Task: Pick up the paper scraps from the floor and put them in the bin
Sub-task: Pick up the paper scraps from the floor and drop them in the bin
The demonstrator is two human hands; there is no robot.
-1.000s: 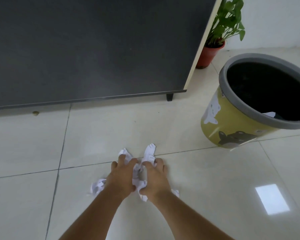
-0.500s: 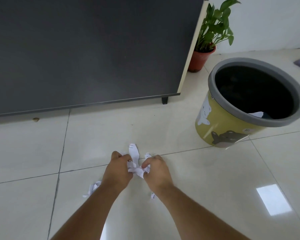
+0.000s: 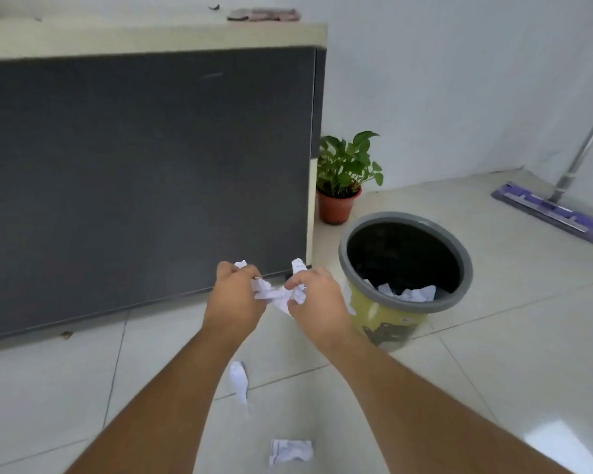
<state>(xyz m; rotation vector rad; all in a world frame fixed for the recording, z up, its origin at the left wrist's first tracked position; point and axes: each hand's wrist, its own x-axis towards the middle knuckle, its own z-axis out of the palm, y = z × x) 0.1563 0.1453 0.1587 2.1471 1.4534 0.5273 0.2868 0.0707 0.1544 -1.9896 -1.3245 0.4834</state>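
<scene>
White paper scraps (image 3: 277,294); yellow bin (image 3: 384,313) with grey rim and animal prints; terracotta pot (image 3: 336,208); purple mop head (image 3: 550,211); pale tiled floor (image 3: 493,336).

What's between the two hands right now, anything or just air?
In the head view, a crumpled wad of paper scraps spans the gap, gripped by the left hand and the right hand just left of the bin.

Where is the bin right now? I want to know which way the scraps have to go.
In the head view the bin stands on the floor at right of centre, just right of the right hand, in front of the potted plant.
</scene>
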